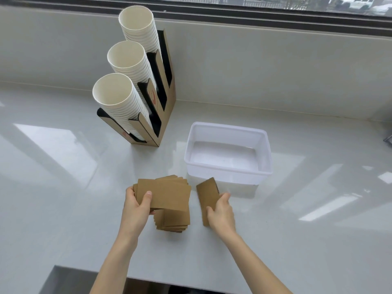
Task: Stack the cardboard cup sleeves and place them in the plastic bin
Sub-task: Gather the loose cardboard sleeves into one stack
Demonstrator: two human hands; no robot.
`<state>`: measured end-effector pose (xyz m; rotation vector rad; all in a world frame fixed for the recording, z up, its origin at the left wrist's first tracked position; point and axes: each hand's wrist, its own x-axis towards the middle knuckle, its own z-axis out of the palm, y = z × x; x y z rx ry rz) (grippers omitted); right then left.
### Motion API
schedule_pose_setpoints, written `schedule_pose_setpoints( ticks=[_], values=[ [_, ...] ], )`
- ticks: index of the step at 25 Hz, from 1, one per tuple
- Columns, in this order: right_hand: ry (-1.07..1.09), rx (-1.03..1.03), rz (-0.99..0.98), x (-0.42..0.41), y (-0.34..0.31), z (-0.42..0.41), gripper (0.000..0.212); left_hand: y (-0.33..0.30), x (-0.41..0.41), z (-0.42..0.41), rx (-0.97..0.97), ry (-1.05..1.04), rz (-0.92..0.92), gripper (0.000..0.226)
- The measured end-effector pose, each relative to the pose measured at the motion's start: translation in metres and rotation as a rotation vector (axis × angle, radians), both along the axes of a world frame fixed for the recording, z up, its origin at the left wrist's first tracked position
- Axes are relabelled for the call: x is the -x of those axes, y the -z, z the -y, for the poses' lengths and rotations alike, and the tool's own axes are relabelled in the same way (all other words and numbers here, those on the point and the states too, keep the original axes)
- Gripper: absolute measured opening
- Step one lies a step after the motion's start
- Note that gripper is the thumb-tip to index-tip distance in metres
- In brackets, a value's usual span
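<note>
My left hand (pixel 136 203) grips a bundle of flat brown cardboard cup sleeves (pixel 167 195) by its left end, held just above the counter. Beneath it lies a fanned pile of more sleeves (pixel 172 221). My right hand (pixel 220 213) holds a single flat sleeve (pixel 206 197), which stands tilted just right of the pile. The translucent white plastic bin (pixel 265 149) sits directly behind the sleeves, with nothing inside it.
A cardboard dispenser (pixel 167 115) with three tilted stacks of white paper cups (pixel 121 96) stands at the back left. The glossy white counter (pixel 63 187) ends at a front edge near me and meets a wall under a window behind.
</note>
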<state>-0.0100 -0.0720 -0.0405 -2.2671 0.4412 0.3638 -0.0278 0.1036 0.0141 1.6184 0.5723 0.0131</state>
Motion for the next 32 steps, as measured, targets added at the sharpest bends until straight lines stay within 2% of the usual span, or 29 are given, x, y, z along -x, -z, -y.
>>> schedule_pose_setpoints(
  ticks=[3,7,10,14,20,32],
  values=[
    [0.053,-0.201,0.059,0.003,-0.015,0.028,0.042,0.002,-0.002,0.001,0.000,0.015,-0.013,0.018],
    [0.099,-0.355,0.233,0.011,-0.042,0.047,0.029,0.003,-0.005,0.007,0.011,0.043,-0.029,0.019],
    [-0.030,-0.401,0.312,0.009,-0.056,0.042,0.031,0.001,-0.008,0.014,0.033,0.081,-0.043,0.017],
    [-0.227,-0.277,0.352,0.002,-0.064,0.031,0.033,-0.002,-0.007,0.024,0.051,0.130,-0.051,0.017],
    [-0.358,-0.148,0.364,-0.008,-0.064,0.017,0.031,-0.005,-0.006,0.030,0.131,0.155,-0.059,0.021],
    [-0.393,-0.064,0.389,-0.011,-0.062,0.010,0.038,0.001,-0.002,0.038,0.057,0.223,0.070,0.026]
  ],
)
